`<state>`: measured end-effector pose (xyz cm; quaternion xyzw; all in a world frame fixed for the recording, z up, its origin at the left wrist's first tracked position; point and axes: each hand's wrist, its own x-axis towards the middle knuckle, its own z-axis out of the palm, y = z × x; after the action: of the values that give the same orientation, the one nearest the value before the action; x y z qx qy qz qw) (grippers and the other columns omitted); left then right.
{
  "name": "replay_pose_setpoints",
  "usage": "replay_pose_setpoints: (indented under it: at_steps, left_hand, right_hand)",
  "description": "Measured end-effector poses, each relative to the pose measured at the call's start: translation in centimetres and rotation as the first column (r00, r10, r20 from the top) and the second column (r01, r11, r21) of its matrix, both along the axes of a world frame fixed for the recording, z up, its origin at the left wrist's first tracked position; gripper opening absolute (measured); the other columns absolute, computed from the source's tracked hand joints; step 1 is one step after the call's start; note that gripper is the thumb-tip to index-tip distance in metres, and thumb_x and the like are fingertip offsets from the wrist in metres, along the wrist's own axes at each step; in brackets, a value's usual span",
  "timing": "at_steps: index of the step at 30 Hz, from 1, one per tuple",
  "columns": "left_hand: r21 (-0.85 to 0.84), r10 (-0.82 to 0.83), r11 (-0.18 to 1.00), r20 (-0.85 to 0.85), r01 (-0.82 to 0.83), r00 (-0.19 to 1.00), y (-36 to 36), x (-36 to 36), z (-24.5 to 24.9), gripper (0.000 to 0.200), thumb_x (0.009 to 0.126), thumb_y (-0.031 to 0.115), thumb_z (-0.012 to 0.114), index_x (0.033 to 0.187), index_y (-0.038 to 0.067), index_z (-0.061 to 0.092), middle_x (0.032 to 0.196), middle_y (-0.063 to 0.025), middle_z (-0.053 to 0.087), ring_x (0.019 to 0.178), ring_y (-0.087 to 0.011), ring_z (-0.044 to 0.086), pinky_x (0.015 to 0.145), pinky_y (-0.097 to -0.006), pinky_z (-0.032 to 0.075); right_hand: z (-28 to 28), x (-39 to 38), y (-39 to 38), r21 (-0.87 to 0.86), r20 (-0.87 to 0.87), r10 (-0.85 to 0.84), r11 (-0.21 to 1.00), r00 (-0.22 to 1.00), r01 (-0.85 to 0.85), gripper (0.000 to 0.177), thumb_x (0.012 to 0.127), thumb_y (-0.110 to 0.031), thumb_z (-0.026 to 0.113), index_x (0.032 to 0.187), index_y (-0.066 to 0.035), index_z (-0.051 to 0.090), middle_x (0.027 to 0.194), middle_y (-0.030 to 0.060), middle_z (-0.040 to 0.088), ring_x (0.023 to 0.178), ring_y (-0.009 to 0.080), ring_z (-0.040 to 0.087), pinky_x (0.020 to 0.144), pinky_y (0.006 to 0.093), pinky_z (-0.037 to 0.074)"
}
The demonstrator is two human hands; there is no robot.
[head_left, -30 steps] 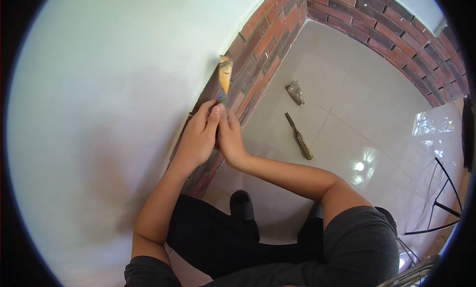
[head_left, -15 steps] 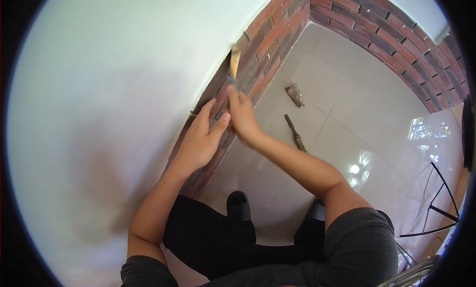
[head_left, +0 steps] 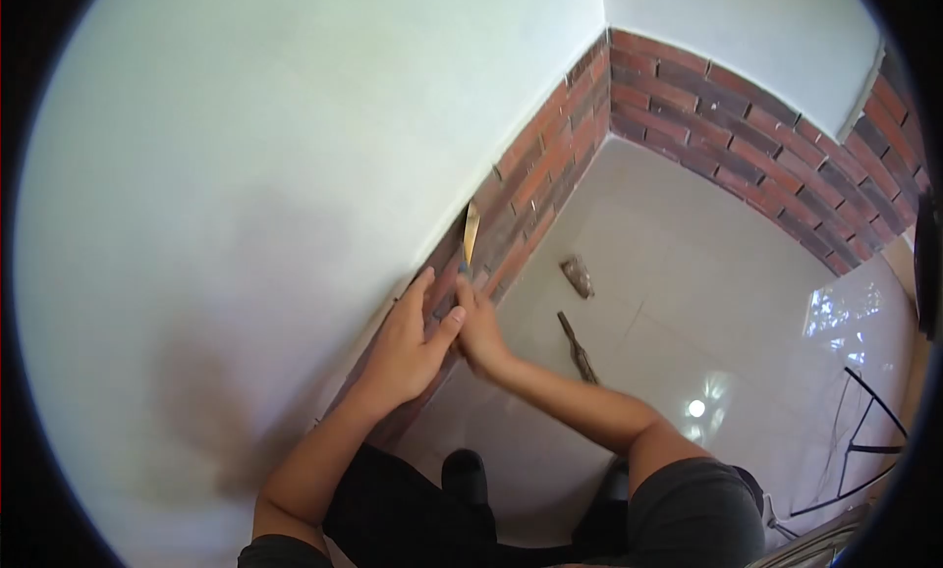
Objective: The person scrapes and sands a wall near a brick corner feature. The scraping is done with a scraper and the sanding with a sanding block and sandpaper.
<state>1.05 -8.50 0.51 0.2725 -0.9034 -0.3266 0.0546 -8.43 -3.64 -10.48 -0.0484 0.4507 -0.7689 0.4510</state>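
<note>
My right hand is closed around a narrow-bladed tool with a yellowish, tapering blade and a bluish part near the fingers. The blade points up along the brick skirting, its tip near where the brick meets the white wall. Just left of it, my left hand lies against the bricks with fingers stretched and thumb out toward the right hand. Its fingers look free of any object. The tool's handle is hidden in my right fist.
On the glossy tiled floor lie a crumpled greyish-brown packet and a dark slim tool. A black metal frame stands at the right. My dark shoes are below, and brick also lines the far wall.
The camera view has tilted up, so the hands, bricks and floor items appear lower. The right hand still grips the tool near the brick's top edge, and the left hand stays beside it.
</note>
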Motion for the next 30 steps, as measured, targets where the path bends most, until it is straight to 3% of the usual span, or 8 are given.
replay_pose_setpoints:
  at_steps: [1, 5, 6, 10, 14, 19, 25, 30]
  left_hand:
    - [0.022, 0.009, 1.0, 0.003, -0.009, 1.0, 0.1, -0.2, 0.0, 0.073, 0.105, 0.039, 0.058, 0.158, -0.002, 0.03, 0.158, -0.0235, 0.04, 0.143, -0.0346, 0.044, 0.119, -0.0441, 0.034]
    - [-0.023, -0.031, 0.999, 0.012, 0.031, 0.999, 1.2, -0.4, 0.6, 0.075, 0.103, 0.04, 0.06, 0.157, -0.003, 0.031, 0.157, -0.0244, 0.041, 0.142, -0.0351, 0.045, 0.118, -0.0444, 0.035]
    - [-0.043, -0.025, 0.999, 0.028, 0.026, 0.999, 1.4, -0.3, 0.7, 0.074, 0.103, 0.04, 0.06, 0.157, -0.003, 0.031, 0.156, -0.0252, 0.042, 0.142, -0.0353, 0.046, 0.118, -0.0443, 0.036]
    - [-0.036, -0.003, 0.999, -0.003, 0.003, 1.0, 0.6, 0.2, 0.1, 0.073, 0.103, 0.039, 0.061, 0.156, -0.004, 0.033, 0.155, -0.0249, 0.044, 0.14, -0.0357, 0.047, 0.117, -0.0445, 0.037]
    - [-0.028, -0.019, 0.999, -0.04, 0.018, 0.999, 0.9, -0.4, 1.4, 0.074, 0.102, 0.038, 0.062, 0.156, -0.004, 0.033, 0.155, -0.0243, 0.044, 0.139, -0.0356, 0.048, 0.116, -0.0443, 0.038]
    - [0.005, -0.07, 0.997, -0.115, 0.071, 0.991, 1.4, -0.1, 1.4, 0.08, 0.1, 0.047, 0.063, 0.153, -0.007, 0.035, 0.152, -0.0292, 0.044, 0.143, -0.0419, 0.042, 0.119, -0.0486, 0.033]
    - [-0.102, -0.124, 0.988, -0.099, 0.114, 0.987, 0.8, 0.8, 1.7, 0.073, 0.101, 0.035, 0.065, 0.154, -0.004, 0.034, 0.155, -0.0265, 0.042, 0.144, -0.0378, 0.043, 0.119, -0.0461, 0.034]
    - [-0.045, -0.183, 0.983, -0.067, 0.18, 0.981, 1.2, 1.5, 2.6, 0.071, 0.101, 0.03, 0.066, 0.155, -0.003, 0.033, 0.155, -0.0257, 0.04, 0.146, -0.0377, 0.041, 0.12, -0.0451, 0.033]
  right_hand:
    - [2.2, 0.5, 1.6, 0.033, 0.086, 0.122, 0.992, 0.989, -0.125, 0.038, 0.11, -0.043, 0.044, 0.104, -0.008, 0.057, 0.068, -0.0018, 0.047, 0.053, 0.0101, 0.047, 0.047, 0.0272, 0.038]
    - [-1.3, -3.0, -1.3, -0.106, -0.022, -0.051, 0.993, 0.998, 0.048, 0.042, 0.107, -0.05, 0.045, 0.091, -0.011, 0.049, 0.068, 0.0001, 0.047, 0.048, 0.0117, 0.041, 0.042, 0.0279, 0.032]
    - [1.8, -4.9, 0.2, -0.045, 0.115, 0.047, 0.998, 0.992, -0.043, 0.044, 0.106, -0.053, 0.045, 0.088, -0.012, 0.045, 0.068, 0.0008, 0.047, 0.045, 0.0116, 0.037, 0.039, 0.0284, 0.029]
    - [1.7, -3.4, 1.1, 0.04, 0.013, 0.052, 0.998, 0.999, -0.052, 0.043, 0.106, -0.053, 0.046, 0.094, -0.012, 0.047, 0.069, 0.0003, 0.048, 0.045, 0.0099, 0.04, 0.037, 0.0277, 0.027]
    - [1.3, -0.3, 2.4, -0.016, 0.106, 0.199, 0.98, 0.974, -0.198, 0.045, 0.109, -0.048, 0.044, 0.099, -0.006, 0.052, 0.065, 0.0013, 0.049, 0.041, 0.0118, 0.044, 0.038, 0.0289, 0.032]
    - [2.7, -3.2, 4.5, 0.162, -0.126, 0.342, 0.933, 0.931, -0.321, 0.042, 0.109, -0.049, 0.043, 0.101, -0.007, 0.045, 0.064, 0.0034, 0.048, 0.039, 0.0141, 0.044, 0.037, 0.0305, 0.033]
    - [2.1, -4.3, 5.1, 0.07, -0.117, 0.364, 0.931, 0.924, -0.358, 0.047, 0.109, -0.054, 0.04, 0.096, -0.009, 0.043, 0.068, 0.005, 0.047, 0.039, 0.0143, 0.041, 0.036, 0.0298, 0.03]
    - [3.5, -3.9, 4.7, 0.079, -0.037, 0.347, 0.936, 0.937, -0.343, 0.051, 0.109, -0.054, 0.036, 0.088, -0.008, 0.046, 0.067, 0.0064, 0.049, 0.04, 0.0142, 0.038, 0.036, 0.0293, 0.028]
